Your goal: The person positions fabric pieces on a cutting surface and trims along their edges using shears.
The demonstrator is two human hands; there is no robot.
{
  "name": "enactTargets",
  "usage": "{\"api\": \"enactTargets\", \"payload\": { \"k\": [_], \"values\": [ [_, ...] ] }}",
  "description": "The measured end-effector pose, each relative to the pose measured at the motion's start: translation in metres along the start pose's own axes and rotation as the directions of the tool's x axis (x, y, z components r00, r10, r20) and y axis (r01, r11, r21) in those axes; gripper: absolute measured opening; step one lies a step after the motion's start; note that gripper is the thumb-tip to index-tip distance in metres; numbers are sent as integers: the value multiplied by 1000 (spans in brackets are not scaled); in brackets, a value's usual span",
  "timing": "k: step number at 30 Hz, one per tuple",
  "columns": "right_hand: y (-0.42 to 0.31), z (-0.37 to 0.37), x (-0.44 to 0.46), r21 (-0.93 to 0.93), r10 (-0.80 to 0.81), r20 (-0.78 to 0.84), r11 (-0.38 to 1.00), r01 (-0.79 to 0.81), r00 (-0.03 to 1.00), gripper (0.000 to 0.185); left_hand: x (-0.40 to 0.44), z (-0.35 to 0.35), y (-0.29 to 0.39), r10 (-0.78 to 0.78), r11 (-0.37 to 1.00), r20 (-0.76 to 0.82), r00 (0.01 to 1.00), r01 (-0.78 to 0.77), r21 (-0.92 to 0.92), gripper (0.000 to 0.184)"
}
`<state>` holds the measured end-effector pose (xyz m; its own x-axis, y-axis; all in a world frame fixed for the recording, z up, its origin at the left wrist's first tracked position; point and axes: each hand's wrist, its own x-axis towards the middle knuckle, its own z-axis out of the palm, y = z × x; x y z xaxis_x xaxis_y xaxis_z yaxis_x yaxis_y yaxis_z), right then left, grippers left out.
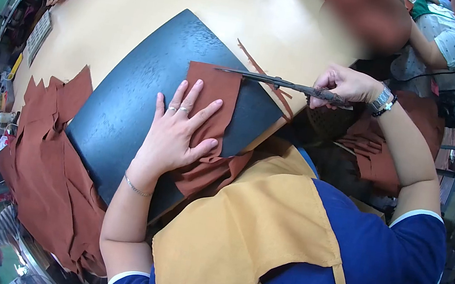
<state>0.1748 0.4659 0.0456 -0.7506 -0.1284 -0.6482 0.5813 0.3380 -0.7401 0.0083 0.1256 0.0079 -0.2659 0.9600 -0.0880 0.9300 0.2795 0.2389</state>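
Note:
My left hand (180,126) lies with fingers spread on a reddish-brown piece of leather-like material (226,92), pressing it against a dark board (136,81). The material's lower part hangs in folds over the board's near edge. My right hand (344,89) is closed round the wrapped handles of long scissors (283,83). Their blades point left, and the tips lie at the top edge of the brown piece. Thin brown offcut strips (261,73) lie at the board's right corner.
A large pile of brown material (52,174) lies left of the board on the pale table (248,4). More brown pieces (381,159) are at the right, below my right forearm. Other people sit at the upper left and upper right.

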Motion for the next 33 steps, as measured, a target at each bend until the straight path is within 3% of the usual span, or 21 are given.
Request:
{"api": "enactTargets", "payload": {
  "k": [4, 22, 33],
  "values": [
    [-2, 4, 11, 23, -69, 11, 997, 69, 998, 29, 0, 1, 0, 0, 1000, -4, 1000, 0, 1, 65],
    [-13, 8, 28, 55, -64, 19, 997, 63, 998, 26, -1, 1, 0, 3, 1000, -12, 1000, -3, -1, 64],
    [-15, -2, 34, -35, -55, 0, 998, 55, 998, 28, -1, 2, -3, 4, 1000, -26, 1000, -4, -12, 65]
  ]
}}
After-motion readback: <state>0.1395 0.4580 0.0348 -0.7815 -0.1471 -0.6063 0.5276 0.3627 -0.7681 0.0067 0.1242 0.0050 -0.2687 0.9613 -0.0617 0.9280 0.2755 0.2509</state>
